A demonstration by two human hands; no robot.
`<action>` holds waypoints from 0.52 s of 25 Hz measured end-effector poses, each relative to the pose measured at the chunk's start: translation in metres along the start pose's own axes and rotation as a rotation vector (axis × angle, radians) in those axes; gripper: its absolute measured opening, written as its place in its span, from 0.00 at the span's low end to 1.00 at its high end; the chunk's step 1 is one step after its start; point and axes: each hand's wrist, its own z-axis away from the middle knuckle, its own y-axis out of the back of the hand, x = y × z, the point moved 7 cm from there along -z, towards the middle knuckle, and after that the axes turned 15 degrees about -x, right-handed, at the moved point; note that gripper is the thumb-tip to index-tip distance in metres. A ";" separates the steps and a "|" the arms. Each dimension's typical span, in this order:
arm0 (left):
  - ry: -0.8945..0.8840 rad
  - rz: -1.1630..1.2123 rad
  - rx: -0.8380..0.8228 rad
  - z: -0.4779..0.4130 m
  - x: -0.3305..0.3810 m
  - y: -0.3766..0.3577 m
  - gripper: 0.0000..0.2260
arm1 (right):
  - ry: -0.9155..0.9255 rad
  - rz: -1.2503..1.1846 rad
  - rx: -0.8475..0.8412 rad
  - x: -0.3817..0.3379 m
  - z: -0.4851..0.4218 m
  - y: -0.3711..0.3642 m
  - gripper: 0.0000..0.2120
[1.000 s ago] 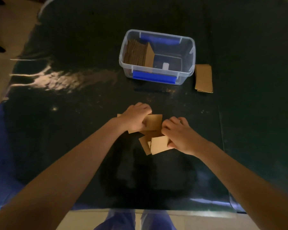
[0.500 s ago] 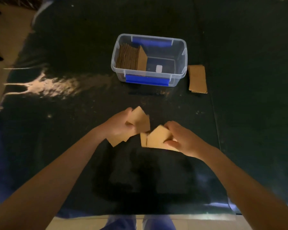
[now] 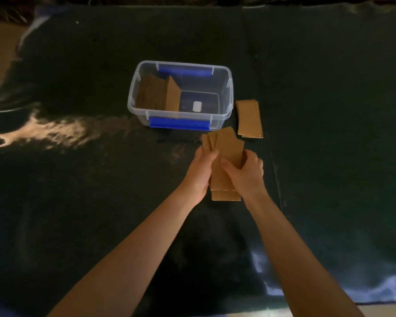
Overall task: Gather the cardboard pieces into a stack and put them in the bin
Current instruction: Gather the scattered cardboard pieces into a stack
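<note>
Several brown cardboard pieces (image 3: 226, 147) are bunched into one uneven stack held between both hands, fanned at the top. My left hand (image 3: 201, 172) grips the stack's left side and my right hand (image 3: 245, 172) grips its right side, thumb across the front. The stack is just in front of the clear plastic bin (image 3: 225, 110) with blue handles. Inside the bin, at its left end, a row of cardboard pieces (image 3: 158, 93) stands on edge. A small flat pile of cardboard (image 3: 248, 118) lies on the table right of the bin.
The table is covered by a dark glossy sheet (image 3: 78, 191) with a bright glare patch at the left. A seam in the sheet runs down the right side. A white label lies on the bin floor (image 3: 196, 106).
Each hand held its own bunch of pieces low on the table; now both bunches are joined in one stack, lifted and moved forward toward the bin.
</note>
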 end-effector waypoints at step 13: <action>-0.051 -0.898 0.439 -0.193 0.048 -0.029 0.29 | -0.045 0.391 0.074 -0.013 -0.166 0.100 0.21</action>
